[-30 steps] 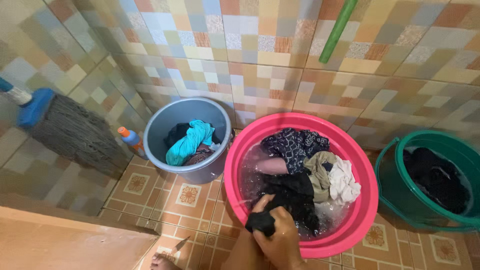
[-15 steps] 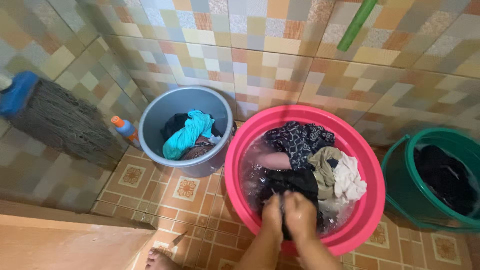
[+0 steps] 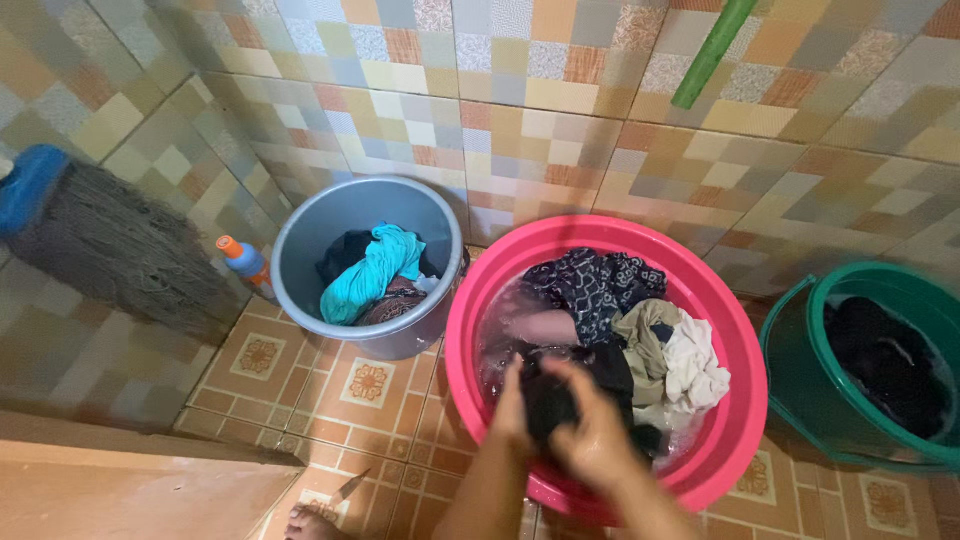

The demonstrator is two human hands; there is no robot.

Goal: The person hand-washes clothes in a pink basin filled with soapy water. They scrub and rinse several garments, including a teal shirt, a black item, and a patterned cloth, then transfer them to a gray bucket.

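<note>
A pink basin (image 3: 745, 390) on the tiled floor holds soapy water and several garments: a dark patterned cloth (image 3: 590, 285), a beige and white cloth (image 3: 675, 355) and a black cloth (image 3: 555, 400). Both my hands are over the basin's near side. My left hand (image 3: 512, 405) grips the black cloth on its left. My right hand (image 3: 590, 430) closes over the same cloth from the right, blurred by motion.
A grey bucket (image 3: 300, 260) with a teal cloth (image 3: 370, 270) stands left of the basin. A green bucket (image 3: 800, 390) with dark clothes is at the right. A mop (image 3: 110, 240) and an orange-capped bottle (image 3: 242, 260) lean by the left wall. My bare foot (image 3: 312, 523) shows below.
My view has shifted slightly. My hands have moved on the black cloth, pressing and working it together in the water; the right hand now lies over it.
</note>
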